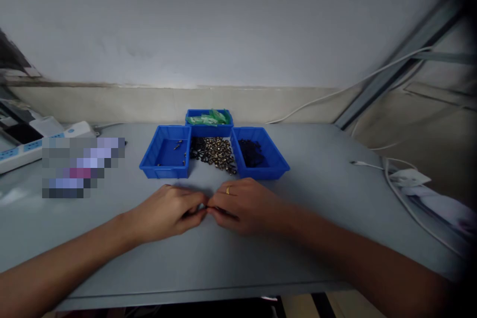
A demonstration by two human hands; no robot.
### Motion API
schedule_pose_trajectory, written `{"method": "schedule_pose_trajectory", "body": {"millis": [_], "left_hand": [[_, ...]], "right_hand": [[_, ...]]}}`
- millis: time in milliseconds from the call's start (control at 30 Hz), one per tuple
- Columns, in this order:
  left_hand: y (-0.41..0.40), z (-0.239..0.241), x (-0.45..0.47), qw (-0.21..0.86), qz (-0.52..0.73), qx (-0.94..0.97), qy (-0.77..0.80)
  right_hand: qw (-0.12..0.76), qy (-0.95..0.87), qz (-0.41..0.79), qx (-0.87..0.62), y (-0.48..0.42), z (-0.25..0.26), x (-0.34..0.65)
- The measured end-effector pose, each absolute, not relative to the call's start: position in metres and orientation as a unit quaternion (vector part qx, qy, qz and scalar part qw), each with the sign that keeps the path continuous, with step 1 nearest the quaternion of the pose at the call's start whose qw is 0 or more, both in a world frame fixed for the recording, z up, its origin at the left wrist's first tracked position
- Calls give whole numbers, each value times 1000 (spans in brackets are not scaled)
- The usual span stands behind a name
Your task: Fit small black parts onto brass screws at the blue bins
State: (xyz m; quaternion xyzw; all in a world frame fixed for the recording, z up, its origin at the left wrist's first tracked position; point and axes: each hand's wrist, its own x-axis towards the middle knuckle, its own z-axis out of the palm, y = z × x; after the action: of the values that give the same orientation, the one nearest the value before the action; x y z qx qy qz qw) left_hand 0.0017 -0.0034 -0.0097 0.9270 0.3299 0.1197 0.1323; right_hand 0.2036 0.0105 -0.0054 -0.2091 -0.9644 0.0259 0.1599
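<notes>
The left hand (169, 211) and right hand (248, 204) met just in front of the trays, both with fingers curled and thumb and fingertips pinched closed on a small dark part (206, 206) between them. On the grey tabletop (179, 263), a pile of brass-coloured and black pieces (218, 151) lay between the left blue tray (167, 173), which held a few metal bits, and the right blue tray (265, 174), which held dark pieces; green packets (208, 118) filled the rear blue tray (208, 130). Behind rose a pale wall (223, 25). Fingers hid most of the part's shape, and a pixelated patch (80, 171) masked something at left.
</notes>
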Motion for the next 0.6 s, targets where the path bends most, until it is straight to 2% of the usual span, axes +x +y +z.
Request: {"method": "schedule_pose_trajectory", "body": {"millis": [267, 400, 600], "left_hand": [[0, -7, -2, 143, 153, 885, 416], [-2, -5, 0, 151, 188, 892, 382], [-3, -7, -1, 164, 176, 914, 326]], "right_hand": [[99, -951, 60, -285, 18, 2, 202], [98, -949, 70, -291, 18, -2, 201], [99, -955, 102, -262, 19, -9, 199]]}}
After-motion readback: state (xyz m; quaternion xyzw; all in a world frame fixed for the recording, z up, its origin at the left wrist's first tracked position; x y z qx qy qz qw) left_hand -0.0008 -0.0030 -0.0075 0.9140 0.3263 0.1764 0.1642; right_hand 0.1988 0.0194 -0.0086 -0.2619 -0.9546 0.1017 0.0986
